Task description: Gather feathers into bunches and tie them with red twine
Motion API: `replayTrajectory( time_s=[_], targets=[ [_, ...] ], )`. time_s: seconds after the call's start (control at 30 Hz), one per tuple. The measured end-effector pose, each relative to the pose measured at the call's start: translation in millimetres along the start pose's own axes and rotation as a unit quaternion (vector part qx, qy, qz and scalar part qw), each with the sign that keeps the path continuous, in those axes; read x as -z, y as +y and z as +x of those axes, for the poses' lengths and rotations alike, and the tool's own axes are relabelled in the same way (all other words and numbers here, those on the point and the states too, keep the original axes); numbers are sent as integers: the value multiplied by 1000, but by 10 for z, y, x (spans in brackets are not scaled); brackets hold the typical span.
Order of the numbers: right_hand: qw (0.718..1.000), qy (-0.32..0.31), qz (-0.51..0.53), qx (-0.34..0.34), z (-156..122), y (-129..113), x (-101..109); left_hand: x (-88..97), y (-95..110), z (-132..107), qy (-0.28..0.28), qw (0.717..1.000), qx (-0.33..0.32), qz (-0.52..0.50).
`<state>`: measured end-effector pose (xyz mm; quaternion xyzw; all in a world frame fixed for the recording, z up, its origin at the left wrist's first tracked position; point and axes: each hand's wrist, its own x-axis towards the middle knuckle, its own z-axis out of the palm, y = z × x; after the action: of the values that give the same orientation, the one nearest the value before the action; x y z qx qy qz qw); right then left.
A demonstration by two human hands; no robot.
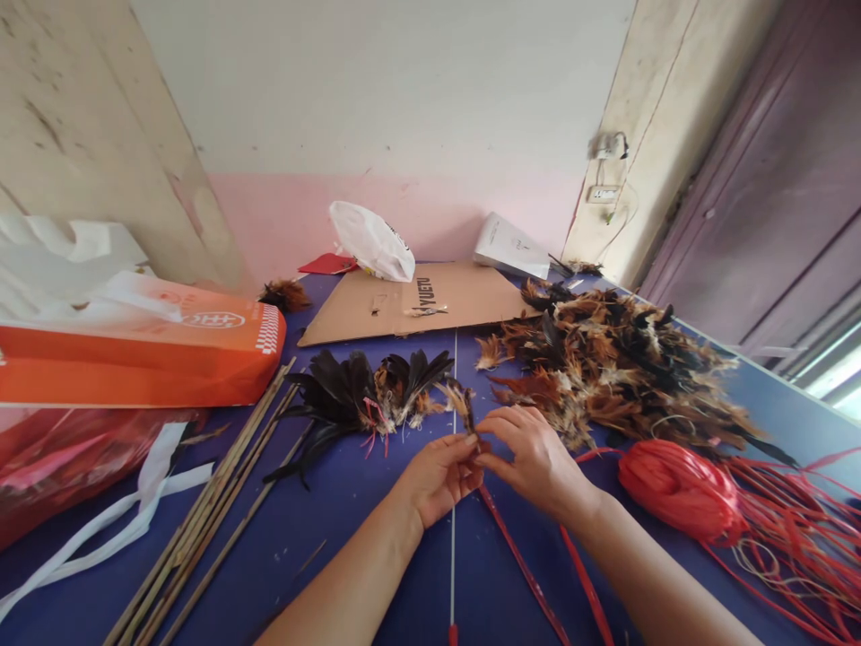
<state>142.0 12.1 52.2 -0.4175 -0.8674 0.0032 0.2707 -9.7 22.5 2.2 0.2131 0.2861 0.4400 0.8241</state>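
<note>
My left hand (440,475) and my right hand (534,458) meet over the middle of the blue table (377,547), both pinched on the base of a small brown feather bunch (461,404) that points up and away. A red plastic strip (517,556) runs from under my fingers toward me. A tied fan of black feathers (363,395) lies just left of my hands. A big loose heap of brown and black feathers (619,359) spreads to the right.
A ball of red plastic twine (679,489) with loose strands lies at the right. Thin bamboo sticks (208,511) lie at the left, beside an orange bag (154,350) and white strips. Flat cardboard (417,301) and a white bag (373,238) sit at the back.
</note>
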Motion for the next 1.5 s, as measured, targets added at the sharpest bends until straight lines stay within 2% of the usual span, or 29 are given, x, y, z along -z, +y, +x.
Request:
replayTrajectory(
  time_s=[0.17, 0.27, 0.4, 0.53, 0.73, 0.83, 0.93, 1.03, 1.17, 1.27, 1.5],
  targets=[
    [999, 1, 21, -34, -9, 48, -6, -23, -15, -15, -14, 998, 3, 64],
    [991, -8, 101, -87, -12, 80, -18, -26, -8, -15, -14, 996, -8, 87],
    [948, -27, 262, -181, 11, 104, -32, -29, -16, -11, -7, 992, -33, 119],
    [907, -17, 337, -250, 33, 111, -67, -34, -34, -7, -14, 987, -44, 154],
    [883, 6, 390, -263, 15, 106, -190, -28, -55, 0, -17, 987, -42, 154],
    [877, -7, 407, -257, 23, 134, -188, -21, -59, 9, -10, 987, -38, 154],
    [890, -12, 361, -277, 30, 295, -99, -11, -54, 26, 14, 990, -42, 136],
    [924, 36, 217, -314, -5, 580, 13, 10, -42, 52, 56, 992, -55, 99],
    [940, 56, 63, -332, -97, 885, 53, 38, -29, 80, 67, 995, -64, 45],
    [946, 24, 10, -323, -133, 942, -7, 52, -22, 89, 61, 996, -68, 17],
    [947, -39, -135, -289, -141, 859, -160, 76, -12, 106, 70, 995, -66, -15]
  ],
)
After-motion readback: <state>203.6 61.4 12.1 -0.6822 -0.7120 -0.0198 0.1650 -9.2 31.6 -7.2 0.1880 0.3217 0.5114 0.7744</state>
